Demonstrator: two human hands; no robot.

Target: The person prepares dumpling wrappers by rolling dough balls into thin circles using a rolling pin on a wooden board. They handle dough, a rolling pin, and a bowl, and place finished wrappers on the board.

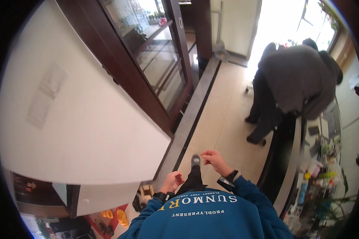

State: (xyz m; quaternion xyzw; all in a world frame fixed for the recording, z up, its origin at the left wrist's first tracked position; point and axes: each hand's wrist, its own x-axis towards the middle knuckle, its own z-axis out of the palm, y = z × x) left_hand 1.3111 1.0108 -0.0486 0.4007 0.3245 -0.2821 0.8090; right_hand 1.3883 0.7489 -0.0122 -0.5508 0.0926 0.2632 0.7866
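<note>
My left hand (172,182) is held low in front of me, its fingers loosely curled in. No object shows in it. A dark band circles the wrist. Ahead and to the right, my right hand (214,159) has its thumb and fingers drawn together, with nothing visible between them. That wrist wears a dark band too, with a dark device (226,182) beside it. Between and beyond the hands, one grey shoe (195,160) shows on the tiled floor. Neither hand touches any nearby thing.
A white wall (91,119) and a brown-framed glass door (157,59) stand on the left. At the far right a person in dark clothes (297,77) bends over near a counter (289,159) crowded with small items. Yellow slippers (122,218) lie at lower left.
</note>
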